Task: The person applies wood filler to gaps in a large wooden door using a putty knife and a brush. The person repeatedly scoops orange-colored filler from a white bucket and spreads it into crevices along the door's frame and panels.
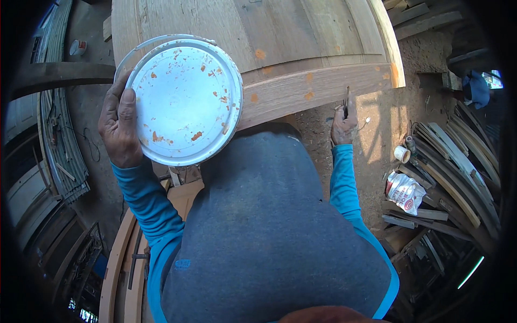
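My left hand grips a round white bucket lid by its left edge, thumb on top. The lid is specked with orange-brown smears, and a thin pale arc shows behind its upper left rim. My right hand is closed around a slim, dark, narrow tool, whose exact kind I cannot make out. Its tip reaches over the near edge rail of a wooden panel door, close to the right corner. Orange patches dot the door's wood.
To the right, curved timber strips are piled by a white sack and a small pale cup. At left lie corrugated sheets and a white tub. Curved wooden pieces with a clamp stand at lower left.
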The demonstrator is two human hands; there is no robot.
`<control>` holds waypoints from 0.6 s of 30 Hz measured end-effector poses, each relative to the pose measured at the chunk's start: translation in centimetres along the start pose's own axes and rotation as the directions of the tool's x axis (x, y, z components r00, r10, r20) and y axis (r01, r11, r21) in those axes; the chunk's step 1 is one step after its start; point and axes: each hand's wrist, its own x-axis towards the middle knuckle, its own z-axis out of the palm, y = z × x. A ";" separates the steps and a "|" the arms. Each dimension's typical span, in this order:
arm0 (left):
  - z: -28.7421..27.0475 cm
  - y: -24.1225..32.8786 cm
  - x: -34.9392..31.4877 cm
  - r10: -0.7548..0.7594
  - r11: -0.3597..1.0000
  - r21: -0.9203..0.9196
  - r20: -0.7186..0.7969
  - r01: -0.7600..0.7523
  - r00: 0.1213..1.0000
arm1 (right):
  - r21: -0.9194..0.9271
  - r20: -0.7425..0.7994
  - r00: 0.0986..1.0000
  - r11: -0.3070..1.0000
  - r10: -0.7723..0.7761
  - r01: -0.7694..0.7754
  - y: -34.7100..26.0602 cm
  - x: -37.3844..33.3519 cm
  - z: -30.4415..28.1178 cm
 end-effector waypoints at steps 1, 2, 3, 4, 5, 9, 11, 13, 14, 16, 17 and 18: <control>0.0 -0.3 0.2 -0.019 0.999 -0.029 -0.002 0.019 1.000 | -0.066 -0.019 0.999 0.997 -0.027 0.026 0.7 -0.5 0.6; 0.3 -0.4 0.2 -0.016 1.000 -0.016 -0.001 0.016 1.000 | -0.133 -0.036 0.998 0.990 -0.055 0.050 1.4 -1.0 1.2; 0.4 -0.2 0.3 -0.007 1.000 0.008 0.005 0.007 1.000 | -0.064 -0.066 0.984 0.985 -0.167 0.163 1.6 -2.0 2.3; 0.4 0.0 0.4 0.001 1.000 0.025 0.013 -0.001 1.000 | -0.082 0.010 0.991 0.987 -0.135 0.136 2.4 -3.5 2.3; 0.2 0.0 0.3 0.000 1.000 0.026 0.021 -0.001 1.000 | -0.100 0.086 0.991 0.989 -0.101 0.109 3.6 -5.8 1.8; -0.3 -0.3 0.3 -0.013 0.999 -0.032 0.042 0.014 0.999 | -0.335 0.435 0.894 0.941 0.106 0.052 10.4 -13.3 0.4; 0.2 -0.1 0.5 -0.015 1.000 0.007 0.017 0.015 1.000 | -0.154 0.227 0.963 0.981 0.148 -0.114 8.6 -10.4 0.6; -0.4 -0.4 -0.5 -0.082 0.996 -0.019 0.001 0.082 0.997 | 0.094 0.116 0.943 0.941 0.313 -0.324 0.4 -7.7 -1.8; 0.1 -0.3 0.3 -0.081 0.995 -0.060 -0.001 0.081 0.997 | 0.112 0.072 0.945 0.939 0.320 -0.326 0.3 -6.0 -2.1; 0.4 -0.2 0.3 -0.061 0.997 -0.054 0.014 0.061 0.998 | 0.156 0.003 0.948 0.937 0.317 -0.314 0.6 -3.9 -2.1; 0.2 -0.5 0.4 -0.043 0.999 -0.014 0.020 0.044 0.999 | 0.125 0.017 0.945 0.937 0.327 -0.327 0.5 -3.3 -2.6; 0.0 -0.5 0.5 -0.029 0.999 0.030 0.018 0.029 0.999 | 0.095 0.040 0.942 0.937 0.334 -0.337 0.7 -2.7 -2.9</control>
